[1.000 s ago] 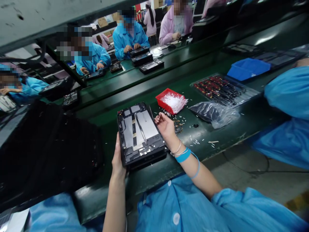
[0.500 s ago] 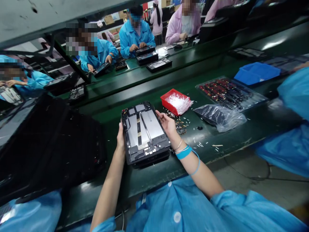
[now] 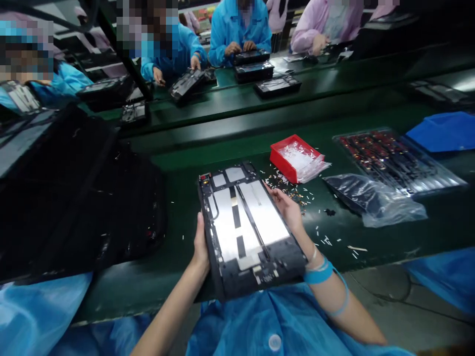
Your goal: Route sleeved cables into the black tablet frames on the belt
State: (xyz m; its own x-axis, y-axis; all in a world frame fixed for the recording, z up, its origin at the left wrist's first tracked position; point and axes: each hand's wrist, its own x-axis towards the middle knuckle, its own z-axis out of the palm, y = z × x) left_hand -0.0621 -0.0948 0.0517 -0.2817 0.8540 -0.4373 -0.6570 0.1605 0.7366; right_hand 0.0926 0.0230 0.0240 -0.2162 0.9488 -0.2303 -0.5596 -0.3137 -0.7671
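Note:
Between my hands is an opened tablet (image 3: pixel 245 222), its black frame, bright silver battery panels and dark ribbon cables facing up. My left hand (image 3: pixel 201 243) grips its left edge, the thumb along the side and the other fingers hidden underneath. At the opposite edge my right hand (image 3: pixel 287 210) curls round the side, with part of its fingers out of sight behind the frame. The tablet tilts toward me over the table's front edge. I cannot tell whether a second one lies stacked beneath it.
Small white strips and brown parts lie scattered near a red bin (image 3: pixel 284 163) of white pieces. To the right are a plastic bag (image 3: pixel 374 200), a clear tray (image 3: pixel 441 178) of parts and a blue bin (image 3: pixel 445 131). Dark stacked devices (image 3: pixel 74 212) fill the left. Co-workers sit opposite.
My hands have drawn the tablet nearer to my body, and it looks larger. The view has tipped downward and turned, so the bench items appear lower and farther right.

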